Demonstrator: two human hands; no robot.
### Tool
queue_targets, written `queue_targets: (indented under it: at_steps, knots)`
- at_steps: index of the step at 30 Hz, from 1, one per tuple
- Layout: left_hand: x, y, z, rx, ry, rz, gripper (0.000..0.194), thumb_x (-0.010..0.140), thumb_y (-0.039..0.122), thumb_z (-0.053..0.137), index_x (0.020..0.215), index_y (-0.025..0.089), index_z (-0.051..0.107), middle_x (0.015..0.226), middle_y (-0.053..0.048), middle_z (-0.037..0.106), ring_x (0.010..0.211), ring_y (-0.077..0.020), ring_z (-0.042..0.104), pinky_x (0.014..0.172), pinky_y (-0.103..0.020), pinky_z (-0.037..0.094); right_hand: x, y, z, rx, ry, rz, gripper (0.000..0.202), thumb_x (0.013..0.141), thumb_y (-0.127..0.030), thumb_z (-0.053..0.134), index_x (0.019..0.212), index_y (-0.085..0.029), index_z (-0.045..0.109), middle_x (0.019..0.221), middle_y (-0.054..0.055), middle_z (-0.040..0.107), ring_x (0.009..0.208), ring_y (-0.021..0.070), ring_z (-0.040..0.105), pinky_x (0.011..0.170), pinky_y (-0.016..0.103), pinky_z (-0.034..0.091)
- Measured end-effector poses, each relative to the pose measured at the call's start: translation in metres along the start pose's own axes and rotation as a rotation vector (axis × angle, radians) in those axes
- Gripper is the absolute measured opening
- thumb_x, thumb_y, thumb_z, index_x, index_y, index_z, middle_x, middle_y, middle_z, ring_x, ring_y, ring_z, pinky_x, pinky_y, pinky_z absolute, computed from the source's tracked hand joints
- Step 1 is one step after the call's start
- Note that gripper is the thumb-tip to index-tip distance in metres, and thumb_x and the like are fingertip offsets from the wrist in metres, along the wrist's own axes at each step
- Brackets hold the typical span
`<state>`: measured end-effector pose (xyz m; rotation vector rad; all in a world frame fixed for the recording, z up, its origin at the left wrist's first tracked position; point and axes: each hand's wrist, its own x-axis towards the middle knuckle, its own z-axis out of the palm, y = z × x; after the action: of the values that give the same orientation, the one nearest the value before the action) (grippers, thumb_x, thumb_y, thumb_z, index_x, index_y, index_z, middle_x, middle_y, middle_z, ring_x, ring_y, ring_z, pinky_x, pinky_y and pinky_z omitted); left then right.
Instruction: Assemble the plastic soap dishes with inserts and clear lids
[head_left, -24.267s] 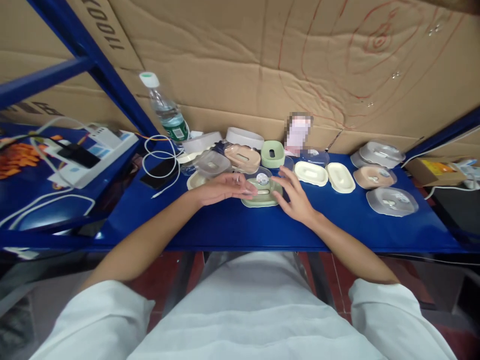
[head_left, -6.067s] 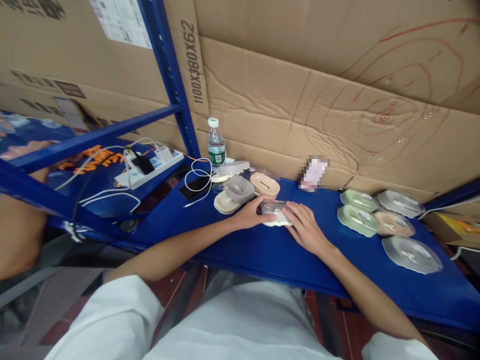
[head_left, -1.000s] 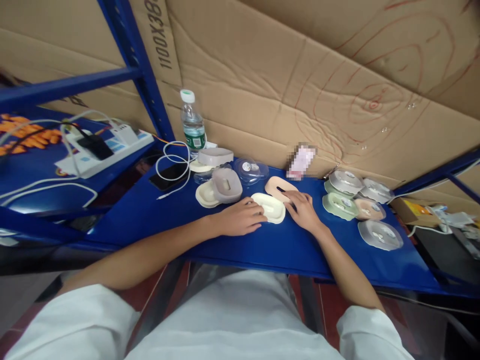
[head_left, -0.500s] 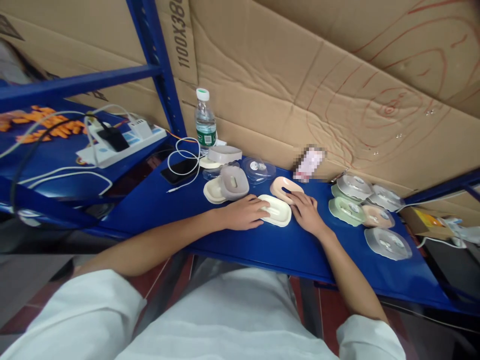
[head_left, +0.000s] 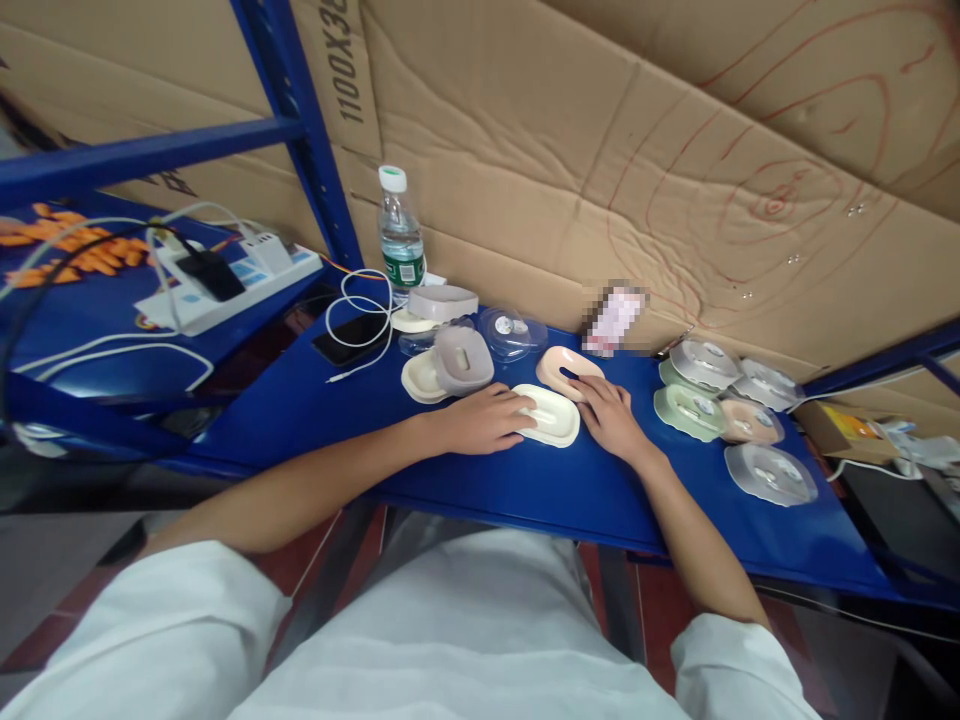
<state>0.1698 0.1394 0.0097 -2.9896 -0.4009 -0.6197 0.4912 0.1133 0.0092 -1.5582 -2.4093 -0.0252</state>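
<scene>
A cream soap dish base (head_left: 559, 420) lies on the blue table, its left end under the fingers of my left hand (head_left: 491, 418). That hand is closed on the end, thumb along the near side. Just behind the base sits a peach soap dish tray (head_left: 559, 362) with a dark slot in its floor. My right hand (head_left: 611, 415) has its fingers curled over the tray's near right rim; the fingertips are partly hidden. To the left, a greyish soap dish tray (head_left: 466, 362) leans on another cream base (head_left: 421, 378). A clear lid (head_left: 512, 335) lies behind.
Several lidded soap dishes, including a green one (head_left: 688, 412) and a grey one (head_left: 772, 475), stand at the right. A water bottle (head_left: 401, 235), phone (head_left: 349, 340) and white cable (head_left: 343, 300) are at the back left. The power strip (head_left: 225, 295) is farther left, beside a blue post (head_left: 300, 130).
The whole view has shifted slightly, with things sitting a little higher and farther left. Both hands keep their places on the cream base and the peach tray.
</scene>
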Motion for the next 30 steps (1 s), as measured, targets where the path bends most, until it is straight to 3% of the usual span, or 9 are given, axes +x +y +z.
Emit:
queue_targets:
  at_steps: [5, 10, 17, 23, 26, 30]
  knots:
    - [0.000, 0.001, 0.000, 0.004, -0.015, -0.011, 0.026, 0.107, 0.030, 0.064, 0.130, 0.021, 0.073, 0.140, -0.011, 0.071, 0.123, -0.0254, 0.068, 0.105, -0.040, 0.041, 0.002, -0.004, -0.005, -0.008, 0.038, -0.010, 0.043, 0.113, -0.035, 0.044, 0.150, -0.026, 0.062, 0.153, 0.014, 0.066, 0.144, 0.0320, 0.058, 0.114, 0.057, 0.039]
    - [0.002, 0.003, -0.007, 0.001, -0.001, -0.079, 0.039, 0.105, 0.033, 0.066, 0.143, 0.021, 0.067, 0.133, -0.011, 0.074, 0.125, -0.0291, 0.066, 0.121, -0.052, 0.031, 0.003, -0.018, -0.014, 0.059, 0.094, -0.038, 0.039, 0.115, -0.039, 0.042, 0.141, -0.025, 0.067, 0.142, 0.011, 0.074, 0.136, 0.0298, 0.065, 0.111, 0.052, 0.043]
    - [0.006, 0.003, -0.018, 0.074, 0.021, -0.167, 0.065, 0.099, 0.035, 0.073, 0.159, 0.023, 0.051, 0.157, -0.019, 0.056, 0.145, -0.0363, 0.051, 0.125, -0.059, 0.027, -0.002, -0.044, -0.022, 0.161, 0.129, -0.193, 0.034, 0.114, -0.036, 0.048, 0.139, -0.024, 0.067, 0.137, 0.010, 0.077, 0.130, 0.0273, 0.070, 0.109, 0.050, 0.045]
    - [0.004, -0.003, -0.011, 0.049, 0.007, -0.159, 0.046, 0.104, 0.036, 0.067, 0.148, 0.024, 0.062, 0.143, -0.014, 0.066, 0.135, -0.0316, 0.058, 0.122, -0.053, 0.029, -0.004, -0.052, -0.022, 0.170, 0.068, -0.311, 0.031, 0.111, -0.032, 0.052, 0.134, -0.025, 0.071, 0.133, 0.010, 0.079, 0.125, 0.0268, 0.072, 0.110, 0.050, 0.046]
    - [0.002, -0.006, -0.007, 0.024, -0.010, -0.100, 0.037, 0.106, 0.033, 0.063, 0.142, 0.024, 0.067, 0.130, -0.011, 0.072, 0.128, -0.0285, 0.061, 0.116, -0.048, 0.034, -0.004, -0.054, -0.022, 0.115, 0.041, -0.329, 0.034, 0.109, -0.041, 0.059, 0.135, -0.023, 0.070, 0.135, 0.012, 0.077, 0.128, 0.0294, 0.069, 0.111, 0.051, 0.045]
    - [0.001, -0.007, -0.005, 0.017, -0.005, -0.095, 0.028, 0.107, 0.031, 0.060, 0.131, 0.021, 0.070, 0.132, -0.012, 0.071, 0.125, -0.0282, 0.062, 0.108, -0.044, 0.038, -0.005, -0.060, -0.022, 0.018, -0.060, -0.328, 0.039, 0.111, -0.043, 0.055, 0.142, -0.023, 0.068, 0.136, 0.014, 0.076, 0.131, 0.0315, 0.066, 0.112, 0.051, 0.044]
